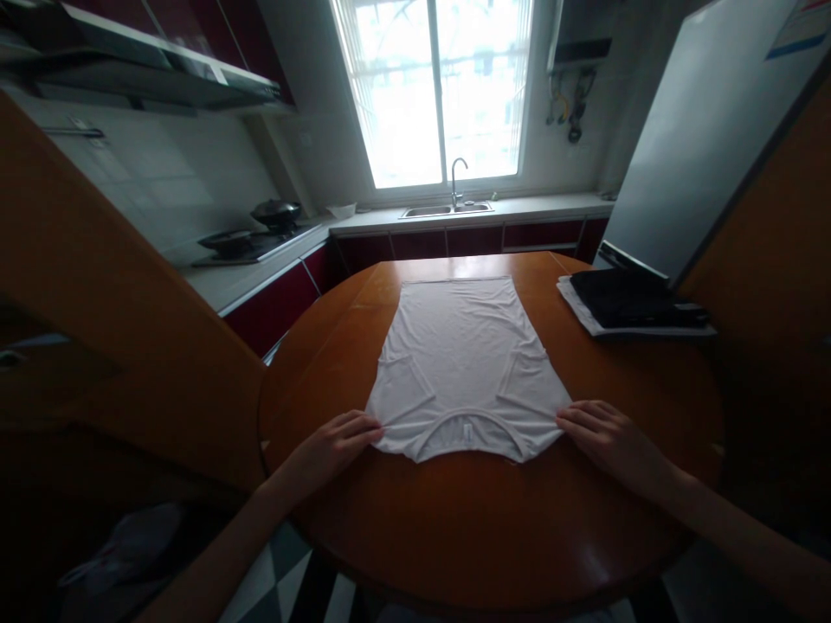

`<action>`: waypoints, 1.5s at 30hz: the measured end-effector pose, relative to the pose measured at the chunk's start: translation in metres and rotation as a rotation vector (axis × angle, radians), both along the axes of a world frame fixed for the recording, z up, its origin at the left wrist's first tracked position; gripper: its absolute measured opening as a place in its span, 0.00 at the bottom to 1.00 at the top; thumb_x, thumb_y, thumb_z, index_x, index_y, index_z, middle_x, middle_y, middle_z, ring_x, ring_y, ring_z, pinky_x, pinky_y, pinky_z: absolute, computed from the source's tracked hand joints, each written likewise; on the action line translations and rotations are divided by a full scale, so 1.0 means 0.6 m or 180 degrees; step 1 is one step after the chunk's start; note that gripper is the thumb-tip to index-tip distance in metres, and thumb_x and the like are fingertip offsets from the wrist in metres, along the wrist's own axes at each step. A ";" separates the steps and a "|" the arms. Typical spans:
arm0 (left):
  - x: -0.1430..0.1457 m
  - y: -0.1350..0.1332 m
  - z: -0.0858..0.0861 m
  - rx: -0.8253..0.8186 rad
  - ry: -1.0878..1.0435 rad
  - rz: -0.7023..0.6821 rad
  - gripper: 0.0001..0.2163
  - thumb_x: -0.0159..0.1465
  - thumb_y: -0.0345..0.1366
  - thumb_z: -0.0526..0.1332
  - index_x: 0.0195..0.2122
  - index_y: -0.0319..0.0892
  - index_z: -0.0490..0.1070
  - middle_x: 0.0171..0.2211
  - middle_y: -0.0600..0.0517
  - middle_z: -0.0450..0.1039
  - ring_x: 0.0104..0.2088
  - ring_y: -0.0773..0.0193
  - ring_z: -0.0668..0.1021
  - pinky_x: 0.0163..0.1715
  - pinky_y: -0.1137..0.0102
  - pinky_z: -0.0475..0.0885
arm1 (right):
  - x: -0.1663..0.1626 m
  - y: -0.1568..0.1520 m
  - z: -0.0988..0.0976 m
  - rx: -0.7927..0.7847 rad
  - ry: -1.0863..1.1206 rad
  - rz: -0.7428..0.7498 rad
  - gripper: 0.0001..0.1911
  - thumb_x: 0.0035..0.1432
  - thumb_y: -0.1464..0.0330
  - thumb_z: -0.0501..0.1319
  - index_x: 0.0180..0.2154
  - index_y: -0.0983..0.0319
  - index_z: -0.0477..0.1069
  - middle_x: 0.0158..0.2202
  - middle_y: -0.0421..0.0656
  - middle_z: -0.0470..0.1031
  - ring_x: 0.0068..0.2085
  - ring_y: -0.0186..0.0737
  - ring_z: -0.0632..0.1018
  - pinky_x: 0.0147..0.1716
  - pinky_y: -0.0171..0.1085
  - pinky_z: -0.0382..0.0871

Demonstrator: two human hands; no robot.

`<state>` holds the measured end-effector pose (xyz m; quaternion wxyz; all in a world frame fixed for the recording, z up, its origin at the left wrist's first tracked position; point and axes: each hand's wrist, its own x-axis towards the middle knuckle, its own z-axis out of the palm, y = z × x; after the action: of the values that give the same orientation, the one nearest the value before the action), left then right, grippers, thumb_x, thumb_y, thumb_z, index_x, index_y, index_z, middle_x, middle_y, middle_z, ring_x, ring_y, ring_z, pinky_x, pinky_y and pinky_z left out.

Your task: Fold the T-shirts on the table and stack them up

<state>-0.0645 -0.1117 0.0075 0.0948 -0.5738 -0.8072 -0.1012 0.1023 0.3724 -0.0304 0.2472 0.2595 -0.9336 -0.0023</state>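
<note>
A white T-shirt (464, 346) lies spread on the round wooden table (454, 528), its neckline towards me and its hem at the far side. Both sleeves are folded inward over the body, and a small label shows inside the collar. My left hand (347, 437) pinches the shirt's left shoulder edge, fingers closed on the cloth. On the opposite side, my right hand (597, 433) grips the right shoulder edge in the same way. Some wrinkles run across the fabric near the sides.
Folded dark and white clothes (640, 303) are stacked at the table's right. Beyond stand a counter with a sink (447, 209), a stove with pans (276, 214) at left and a fridge (714, 121) at right. A wooden panel (130, 285) borders the table's left.
</note>
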 end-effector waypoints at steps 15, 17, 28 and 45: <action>0.022 -0.019 0.013 0.0167 -0.0328 -0.0281 0.13 0.74 0.30 0.52 0.48 0.46 0.76 0.46 0.49 0.80 0.47 0.63 0.79 0.49 0.71 0.75 | 0.024 -0.004 0.029 -0.0316 -0.0377 0.0333 0.10 0.69 0.73 0.55 0.44 0.59 0.75 0.41 0.45 0.80 0.42 0.43 0.78 0.47 0.43 0.69; 0.035 -0.025 0.023 0.0078 -0.0437 -0.0251 0.13 0.74 0.31 0.52 0.47 0.47 0.76 0.44 0.50 0.80 0.45 0.63 0.79 0.48 0.72 0.74 | 0.036 -0.009 0.041 -0.0497 -0.0448 0.0436 0.10 0.68 0.73 0.55 0.42 0.58 0.76 0.39 0.45 0.80 0.41 0.42 0.78 0.46 0.42 0.70; 0.016 -0.018 0.041 0.0639 -0.0995 0.0772 0.12 0.71 0.41 0.57 0.47 0.44 0.79 0.41 0.49 0.81 0.39 0.62 0.82 0.40 0.73 0.76 | 0.010 -0.028 0.048 -0.1988 -0.0568 -0.0132 0.08 0.65 0.71 0.54 0.40 0.59 0.72 0.35 0.44 0.76 0.34 0.39 0.76 0.33 0.36 0.72; -0.262 0.090 -0.001 0.1251 -0.2294 0.1796 0.19 0.46 0.51 0.72 0.29 0.39 0.81 0.28 0.47 0.81 0.29 0.58 0.79 0.30 0.69 0.71 | -0.279 0.058 0.024 -0.3137 -0.1467 -0.1230 0.11 0.47 0.63 0.66 0.28 0.65 0.80 0.28 0.47 0.82 0.30 0.43 0.78 0.28 0.36 0.68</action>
<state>-0.2215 -0.0579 0.0068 -0.0602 -0.2328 -0.8781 -0.4137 -0.0650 0.4070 -0.0163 0.1242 -0.0678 -0.8846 0.4444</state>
